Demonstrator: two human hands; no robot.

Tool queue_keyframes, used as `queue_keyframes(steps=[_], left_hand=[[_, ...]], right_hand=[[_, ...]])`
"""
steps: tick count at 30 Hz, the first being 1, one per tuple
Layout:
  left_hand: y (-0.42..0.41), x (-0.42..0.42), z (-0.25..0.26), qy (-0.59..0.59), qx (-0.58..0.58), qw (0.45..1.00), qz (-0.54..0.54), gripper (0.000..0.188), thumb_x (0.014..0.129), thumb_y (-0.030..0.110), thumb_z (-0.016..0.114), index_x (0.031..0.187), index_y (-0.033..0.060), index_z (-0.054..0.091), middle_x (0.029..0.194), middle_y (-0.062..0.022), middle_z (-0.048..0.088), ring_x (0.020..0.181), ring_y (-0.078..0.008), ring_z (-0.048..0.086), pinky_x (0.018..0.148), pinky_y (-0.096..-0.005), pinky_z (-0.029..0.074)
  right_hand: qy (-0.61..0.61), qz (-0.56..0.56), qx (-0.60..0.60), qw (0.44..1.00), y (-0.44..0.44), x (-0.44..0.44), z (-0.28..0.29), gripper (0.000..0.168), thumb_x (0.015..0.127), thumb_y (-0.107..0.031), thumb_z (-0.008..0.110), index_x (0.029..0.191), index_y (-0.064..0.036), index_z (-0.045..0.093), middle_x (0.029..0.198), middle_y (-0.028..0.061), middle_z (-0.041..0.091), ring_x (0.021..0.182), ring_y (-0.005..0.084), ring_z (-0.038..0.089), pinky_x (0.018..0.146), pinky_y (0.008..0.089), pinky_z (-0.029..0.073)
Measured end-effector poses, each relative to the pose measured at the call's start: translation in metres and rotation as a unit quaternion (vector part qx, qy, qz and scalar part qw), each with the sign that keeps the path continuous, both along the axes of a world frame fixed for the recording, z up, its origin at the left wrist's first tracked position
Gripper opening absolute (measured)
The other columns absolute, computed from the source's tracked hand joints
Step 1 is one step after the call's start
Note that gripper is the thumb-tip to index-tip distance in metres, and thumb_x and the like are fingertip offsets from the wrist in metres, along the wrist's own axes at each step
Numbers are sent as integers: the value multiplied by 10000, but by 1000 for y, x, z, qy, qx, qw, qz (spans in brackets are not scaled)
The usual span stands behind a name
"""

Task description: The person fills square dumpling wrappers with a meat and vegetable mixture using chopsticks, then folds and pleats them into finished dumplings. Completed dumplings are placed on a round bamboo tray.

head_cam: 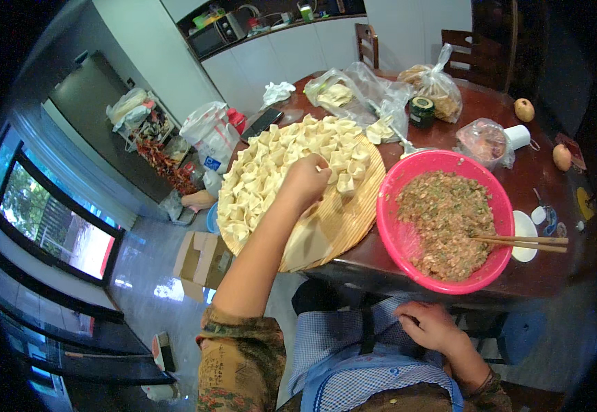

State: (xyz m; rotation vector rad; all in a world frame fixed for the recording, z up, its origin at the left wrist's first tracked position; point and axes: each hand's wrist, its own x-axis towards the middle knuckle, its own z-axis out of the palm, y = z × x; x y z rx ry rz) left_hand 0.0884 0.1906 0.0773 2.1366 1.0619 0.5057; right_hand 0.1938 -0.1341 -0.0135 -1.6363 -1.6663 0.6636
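My left hand (306, 180) reaches over a round woven tray (365, 206), its fingers curled down among the folded wontons (262, 175) that cover much of the tray; whether it grips one is hidden. A flat pale sheet (309, 242), perhaps wrappers, lies near the tray's front edge. My right hand (424, 324) rests over the checked apron (375, 376), below the table edge, with loosely bent fingers. To the right of the tray, a pink plastic bowl (386, 226) holds minced filling (448, 221) with wooden chopsticks (530, 242) stuck in it.
A white bowl (527, 232) sits beside the pink bowl. Behind are a spoon or spatula (404, 141), plastic bags (386, 98), a dark-green jar (422, 110), a white cup (517, 136) and a phone (262, 125). A cardboard box (203, 260) stands on the floor at left.
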Motion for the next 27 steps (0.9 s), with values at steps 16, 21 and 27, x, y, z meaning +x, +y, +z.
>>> queue_keyframes(steps=[16,21,27], left_hand=[[-59,-102,-56,83,202,972,84,137,787,148,610,848,28,589,905,-170,562,864,-352,568,728,-439,462],[-56,-111,-65,-34,264,962,67,117,752,110,628,821,31,577,866,-160,562,842,-341,564,723,-425,454],[-61,-114,-59,-61,315,946,32,126,725,46,622,819,23,541,877,-143,566,850,-336,551,767,-411,434]], right_hand=[[168,-38,-2,985,98,-49,42,160,821,-90,590,945,10,599,778,112,639,688,172,616,622,291,488],[79,-80,87,990,152,-56,44,219,799,-109,607,981,12,610,845,149,628,751,240,617,679,329,492],[-39,-109,107,988,207,-56,33,293,769,-140,621,1016,17,613,952,202,596,936,344,575,824,395,463]])
